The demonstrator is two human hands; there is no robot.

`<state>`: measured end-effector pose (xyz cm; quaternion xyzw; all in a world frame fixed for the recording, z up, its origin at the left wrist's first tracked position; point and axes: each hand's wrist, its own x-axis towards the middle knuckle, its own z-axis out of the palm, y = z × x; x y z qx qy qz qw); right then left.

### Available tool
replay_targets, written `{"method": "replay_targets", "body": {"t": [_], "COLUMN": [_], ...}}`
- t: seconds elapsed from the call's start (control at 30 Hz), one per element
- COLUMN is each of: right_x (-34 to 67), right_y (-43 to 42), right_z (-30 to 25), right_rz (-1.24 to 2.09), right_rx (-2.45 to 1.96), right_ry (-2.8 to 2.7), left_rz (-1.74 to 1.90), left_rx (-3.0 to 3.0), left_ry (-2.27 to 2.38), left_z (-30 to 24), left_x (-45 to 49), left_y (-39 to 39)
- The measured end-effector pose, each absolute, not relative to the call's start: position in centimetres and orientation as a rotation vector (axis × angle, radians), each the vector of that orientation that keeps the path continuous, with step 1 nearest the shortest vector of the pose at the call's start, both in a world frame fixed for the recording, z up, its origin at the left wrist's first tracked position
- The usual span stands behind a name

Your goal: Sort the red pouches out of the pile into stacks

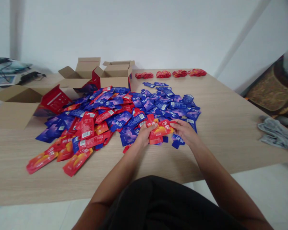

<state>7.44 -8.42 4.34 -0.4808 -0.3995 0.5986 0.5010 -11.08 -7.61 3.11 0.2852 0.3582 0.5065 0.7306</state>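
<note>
My left hand (146, 133) is closed on red pouches (155, 135) with white lettering and an orange fruit print. A further red pouch (165, 127) lies across them, pinched at its right end by my right hand (184, 130). Both hands are just above the table's near half, in front of a wide heap of mixed blue pouches (163, 106) and red pouches (87, 123). Right below my right hand lies a small blue pouch (177, 141). How many pouches my left hand holds is hidden by the overlap.
Open cardboard boxes (115, 81) stand behind and left of the heap, one (16, 107) nearer me. Several bundles of red pouches (163, 74) line the table's back edge. A grey cloth (277, 132) lies at the right edge, beside a brown patterned chair (268, 86).
</note>
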Motion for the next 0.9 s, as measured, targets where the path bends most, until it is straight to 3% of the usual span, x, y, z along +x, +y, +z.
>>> {"method": "replay_targets", "body": {"t": [0.13,0.33,0.57,0.77,0.9], "right_x": [6.9,5.2,4.0,3.5,3.1], "right_y": [-8.2,-8.5,-7.9,-8.0,-8.9], "right_z": [3.8,3.5,2.9,1.9,2.0], "right_rz": [1.253,1.266,0.596,0.985,0.872], "right_rx": [-1.146,-1.132,-1.242,-1.188,-1.251], "right_ry": [-0.950,-1.534,-1.671,-1.558,-1.487], "left_rz": [0.987,0.796,0.690,0.699,0.661], "left_rx": [0.611,0.541,0.732,0.746,0.747], "left_ry": [0.750,0.679,0.568,0.590,0.642], "left_z": [3.1,2.9,3.0,2.3,2.0], "left_x": [-10.8,-11.1,-12.0,-11.7,-11.2], "left_y": [-7.8,-8.2,-8.6,-8.4,-8.5]}}
